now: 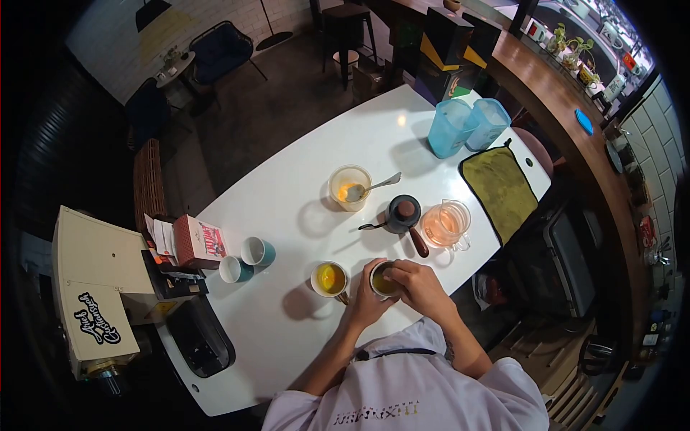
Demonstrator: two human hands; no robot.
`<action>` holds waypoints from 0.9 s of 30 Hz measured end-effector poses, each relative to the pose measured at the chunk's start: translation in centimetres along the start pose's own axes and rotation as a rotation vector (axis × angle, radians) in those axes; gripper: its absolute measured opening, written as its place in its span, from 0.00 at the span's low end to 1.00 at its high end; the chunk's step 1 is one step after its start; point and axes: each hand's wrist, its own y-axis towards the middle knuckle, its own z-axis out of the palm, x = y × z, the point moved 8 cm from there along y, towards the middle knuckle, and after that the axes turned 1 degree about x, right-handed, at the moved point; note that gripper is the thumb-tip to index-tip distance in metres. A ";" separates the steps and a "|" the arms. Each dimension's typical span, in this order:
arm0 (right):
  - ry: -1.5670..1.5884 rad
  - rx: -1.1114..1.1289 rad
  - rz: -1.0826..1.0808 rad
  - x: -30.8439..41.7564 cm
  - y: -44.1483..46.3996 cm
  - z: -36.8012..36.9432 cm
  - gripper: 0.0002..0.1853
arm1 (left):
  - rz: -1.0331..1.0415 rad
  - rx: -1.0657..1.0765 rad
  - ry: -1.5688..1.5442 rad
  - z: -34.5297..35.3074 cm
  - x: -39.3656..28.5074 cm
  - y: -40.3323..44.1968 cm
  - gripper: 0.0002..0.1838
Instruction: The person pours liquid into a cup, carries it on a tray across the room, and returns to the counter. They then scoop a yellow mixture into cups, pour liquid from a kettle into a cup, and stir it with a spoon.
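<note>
My left hand (367, 302) wraps round a cup (376, 267) of dark yellowish liquid at the table's near edge. Over its rim, my right hand (420, 285) has its fingers closed and pointing into the cup; what they hold, if anything, is hidden. Just left stands a mug (338, 291) with yellow liquid and its handle towards me. Beyond my hands are a dark lidded pot (404, 212) with a brown wooden handle and a glass jug (447, 224) of pinkish liquid. A clear plastic tub (350, 179) holds something orange and a metal spoon (379, 184).
Two blue plastic jugs (453, 129) and an olive cloth (501, 192) lie towards the far right of the white table (287, 352). Two small teal cups (258, 251), a red patterned box (199, 243) and a cream machine (100, 287) are on the left.
</note>
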 end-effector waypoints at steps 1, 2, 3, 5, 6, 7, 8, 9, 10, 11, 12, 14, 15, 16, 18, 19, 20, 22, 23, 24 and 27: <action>0.000 -0.003 0.000 0.0 0.0 -0.1 0.14 | 0.015 -0.014 0.023 -0.1 -0.4 0.0 0.49; -0.058 0.009 0.041 -0.4 -0.2 -0.1 0.14 | 0.029 -0.028 0.045 -0.3 -0.8 0.0 0.49; -0.117 0.022 0.080 -0.8 -0.3 -0.1 0.13 | 0.031 -0.027 0.045 -0.3 -1.0 0.1 0.49; -0.113 0.033 0.092 -0.9 -0.7 -0.4 0.14 | 0.012 -0.017 0.047 -0.3 -1.0 0.2 0.48; -0.107 0.046 0.104 -1.0 -0.9 -0.4 0.14 | 0.013 -0.019 0.046 -0.3 -1.2 0.2 0.48; -0.108 0.047 0.102 -1.1 -1.1 -0.4 0.14 | 0.005 -0.021 0.038 -0.3 -1.2 0.2 0.48; -0.061 0.089 0.062 -0.9 -1.3 0.0 0.14 | -0.004 -0.023 0.030 -0.3 -1.2 0.1 0.48; -0.014 0.131 0.023 -0.7 -1.4 0.4 0.14 | -0.004 -0.025 0.030 -0.3 -1.2 0.1 0.48; -0.015 0.132 0.021 -0.8 -1.4 0.7 0.14 | -0.007 -0.022 0.011 -0.3 -1.0 0.1 0.48; -0.006 0.144 0.019 -0.8 -1.3 1.3 0.14 | -0.010 -0.019 -0.007 -0.3 -0.8 0.0 0.48; 0.004 0.156 0.017 -0.7 -1.2 1.8 0.14 | -0.011 -0.019 -0.006 -0.3 -0.7 0.0 0.48; 0.011 0.119 0.013 -0.3 -0.6 1.6 0.14 | -0.019 -0.009 -0.013 -0.2 -0.5 0.1 0.48; 0.016 0.084 0.007 -0.1 -0.4 1.2 0.15 | -0.018 -0.007 -0.013 -0.1 -0.4 0.1 0.48; 0.016 0.081 0.008 0.0 -0.3 1.0 0.15 | -0.008 -0.012 -0.005 -0.1 -0.3 0.1 0.48; -0.100 0.007 0.036 -0.1 -0.2 0.0 0.10 | 0.002 -0.017 0.002 -0.1 -0.4 0.0 0.48; -0.101 0.006 0.036 -0.1 -0.3 -0.2 0.10 | 0.004 -0.018 0.012 -0.2 -0.8 0.1 0.49; -0.106 0.022 0.060 -0.4 -0.5 -0.4 0.12 | 0.006 -0.018 0.021 -0.3 -0.9 0.2 0.49; -0.111 0.039 0.085 -0.9 -1.0 -0.5 0.15 | -0.005 -0.019 0.018 -0.2 -0.8 0.1 0.49; -0.094 0.070 0.062 -0.9 -1.3 -0.3 0.14 | -0.016 -0.020 0.015 -0.2 -0.7 0.1 0.49; -0.078 0.102 0.040 -0.9 -1.5 0.1 0.14 | -0.016 -0.020 0.014 -0.2 -0.5 0.1 0.49; 0.023 0.118 -0.012 -0.8 -1.5 1.1 0.12 | 0.014 -0.019 0.002 -0.2 -0.5 0.0 0.49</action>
